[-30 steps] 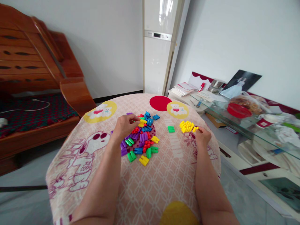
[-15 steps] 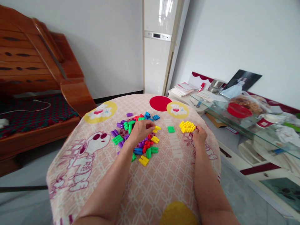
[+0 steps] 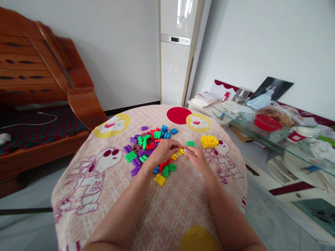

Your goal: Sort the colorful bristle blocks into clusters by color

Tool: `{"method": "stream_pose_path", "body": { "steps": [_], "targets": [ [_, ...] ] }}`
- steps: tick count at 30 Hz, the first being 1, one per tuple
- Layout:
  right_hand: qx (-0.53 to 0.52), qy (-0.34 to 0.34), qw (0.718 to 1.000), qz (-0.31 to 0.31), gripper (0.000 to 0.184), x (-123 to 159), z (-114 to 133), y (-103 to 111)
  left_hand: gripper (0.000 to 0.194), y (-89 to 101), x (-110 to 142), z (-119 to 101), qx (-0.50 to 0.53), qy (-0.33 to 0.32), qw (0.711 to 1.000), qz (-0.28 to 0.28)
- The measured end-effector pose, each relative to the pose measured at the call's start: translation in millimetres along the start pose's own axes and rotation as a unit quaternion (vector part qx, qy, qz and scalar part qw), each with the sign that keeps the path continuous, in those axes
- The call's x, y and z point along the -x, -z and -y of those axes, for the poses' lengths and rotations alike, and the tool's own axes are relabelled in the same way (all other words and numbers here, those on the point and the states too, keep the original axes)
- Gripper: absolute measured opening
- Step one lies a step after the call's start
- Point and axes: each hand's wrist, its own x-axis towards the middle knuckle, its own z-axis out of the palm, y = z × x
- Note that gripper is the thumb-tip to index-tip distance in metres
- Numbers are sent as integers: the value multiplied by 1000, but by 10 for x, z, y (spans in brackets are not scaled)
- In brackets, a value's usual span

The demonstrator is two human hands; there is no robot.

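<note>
A small yellow building block (image 3: 180, 152) is between my two hands, just right of the mixed pile. The fingers of my left hand (image 3: 167, 150) pinch it from the left. My right hand (image 3: 196, 156) grips it from the other side with thumb and fingertips. Beyond my right hand lies a green block (image 3: 191, 143). Farther right, several yellow blocks sit together in a tight cluster (image 3: 209, 141). Purple, red, green and blue blocks (image 3: 142, 142) are heaped around my left hand, which covers part of them. One yellow block (image 3: 160, 180) lies nearer to me.
A patterned cloth covers the round table (image 3: 175, 205). To the right stands a glass-topped cabinet (image 3: 251, 129) with papers, a red bowl (image 3: 268, 123) and a photo. A wooden bench (image 3: 81, 101) is at the left, and a tall white appliance (image 3: 175, 69) stands behind.
My right hand has left the yellow cluster and moved left to meet my left hand. The left hand has shifted slightly right and towards me, with a yellow block now held between both.
</note>
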Motion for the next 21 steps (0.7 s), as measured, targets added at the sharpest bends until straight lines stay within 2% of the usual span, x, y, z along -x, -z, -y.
{"method": "stream_pose_path", "body": {
  "steps": [3, 6, 11, 14, 17, 19, 21],
  "targets": [
    [-95, -74, 991, 64, 36, 16, -56, 73, 20, -18, 0, -17, 18, -5, 1000, 8],
    [-138, -92, 981, 100, 36, 29, -69, 83, 16, -95, -12, -43, 35, -1, 999, -12],
    [-112, -103, 985, 78, 31, 22, -108, 41, 14, -226, -30, -86, 65, -28, 997, -31],
    [-48, -109, 993, 22, 32, 20, -139, 197, 15, -185, -26, -57, 64, -20, 996, -57],
    [99, -84, 985, -112, 28, 50, -175, 531, 18, -62, -17, 21, 71, 21, 992, -101],
    [225, -76, 952, -192, 25, 87, -216, 766, 20, 21, -11, 71, 70, 43, 990, -115],
    [337, -89, 910, -225, 25, 125, -271, 941, 21, 77, -7, 99, 62, 51, 990, -120]
  ]
}}
